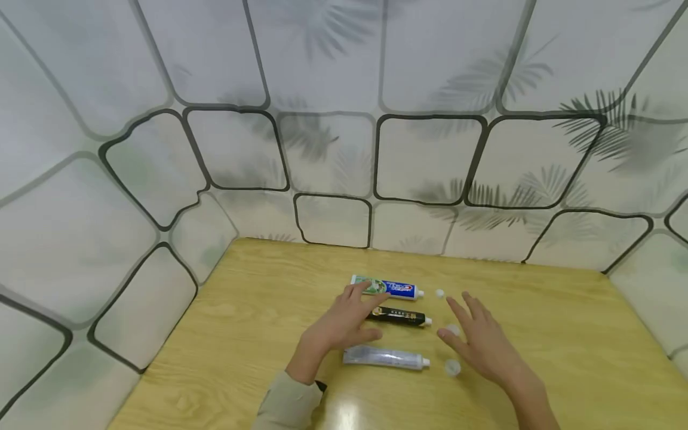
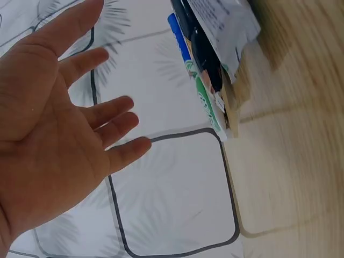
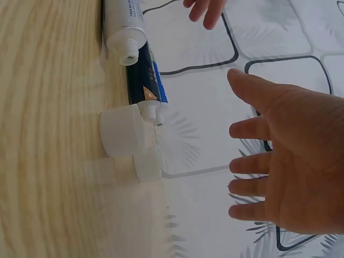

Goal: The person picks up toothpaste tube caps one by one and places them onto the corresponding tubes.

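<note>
Three uncapped toothpaste tubes lie in a row on the table, nozzles to the right: a green-and-blue one (image 1: pixel 400 289) farthest, a black one (image 1: pixel 400 316) in the middle, a silvery-white one (image 1: pixel 384 357) nearest. My left hand (image 1: pixel 344 319) hovers above their left part with fingers spread, holding nothing, and covers part of the black tube. To the right of the nozzles stand a small white cap (image 1: pixel 439 293), a middle cap (image 1: pixel 453 329) and a larger near cap (image 1: pixel 452 367). Over there my right hand (image 1: pixel 486 343) hangs with extended fingers, apart from the caps in the right wrist view.
The wooden table (image 1: pixel 242 310) reaches back to a wall covering (image 1: pixel 333 155) with a stone-outline and leaf pattern. Another patterned side (image 1: pixel 80 239) rises along the table's left edge. Light glares off the tabletop near the front.
</note>
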A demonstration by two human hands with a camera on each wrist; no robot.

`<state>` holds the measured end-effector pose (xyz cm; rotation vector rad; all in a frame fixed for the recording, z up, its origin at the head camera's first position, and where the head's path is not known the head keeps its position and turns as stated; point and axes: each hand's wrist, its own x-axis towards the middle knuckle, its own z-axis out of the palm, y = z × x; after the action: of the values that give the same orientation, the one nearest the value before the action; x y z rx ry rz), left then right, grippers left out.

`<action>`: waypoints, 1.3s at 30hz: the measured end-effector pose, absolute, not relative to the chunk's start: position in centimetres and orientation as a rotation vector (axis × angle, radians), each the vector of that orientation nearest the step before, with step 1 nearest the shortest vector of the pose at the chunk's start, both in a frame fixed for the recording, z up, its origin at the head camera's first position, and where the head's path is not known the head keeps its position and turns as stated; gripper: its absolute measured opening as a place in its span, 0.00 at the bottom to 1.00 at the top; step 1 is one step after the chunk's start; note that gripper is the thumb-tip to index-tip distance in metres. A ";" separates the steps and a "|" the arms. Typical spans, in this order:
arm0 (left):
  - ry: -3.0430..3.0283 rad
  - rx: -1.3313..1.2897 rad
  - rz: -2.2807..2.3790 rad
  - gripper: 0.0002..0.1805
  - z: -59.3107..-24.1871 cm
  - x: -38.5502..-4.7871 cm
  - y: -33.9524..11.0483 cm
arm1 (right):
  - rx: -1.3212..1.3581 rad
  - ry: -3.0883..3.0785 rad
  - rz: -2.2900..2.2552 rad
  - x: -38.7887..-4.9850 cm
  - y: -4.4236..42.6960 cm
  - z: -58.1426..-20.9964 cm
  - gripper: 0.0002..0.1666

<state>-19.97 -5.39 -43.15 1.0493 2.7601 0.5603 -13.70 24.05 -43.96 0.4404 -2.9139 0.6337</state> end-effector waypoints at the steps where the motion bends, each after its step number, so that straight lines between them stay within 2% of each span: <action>1: 2.748 1.064 0.544 0.39 -43.1 -19.9 -5.2 | 0.442 -2.907 0.652 -13.6 24.0 -43.9 0.40; 13: 2.494 1.202 0.486 0.32 -43.3 -18.8 -3.1 | 0.357 -2.994 0.704 -13.2 24.2 -43.4 0.32; 27: 2.375 1.356 0.490 0.28 -44.4 -19.2 -2.8 | 0.324 -3.143 0.757 -13.6 24.8 -43.1 0.31; 39: 2.334 1.358 0.490 0.28 -44.5 -19.0 -2.9 | 0.328 -3.151 0.806 -13.1 24.9 -43.5 0.29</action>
<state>-19.01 -2.94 -44.52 1.3584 2.3336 0.4897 -13.13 24.87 -43.51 0.3275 -3.1510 0.8060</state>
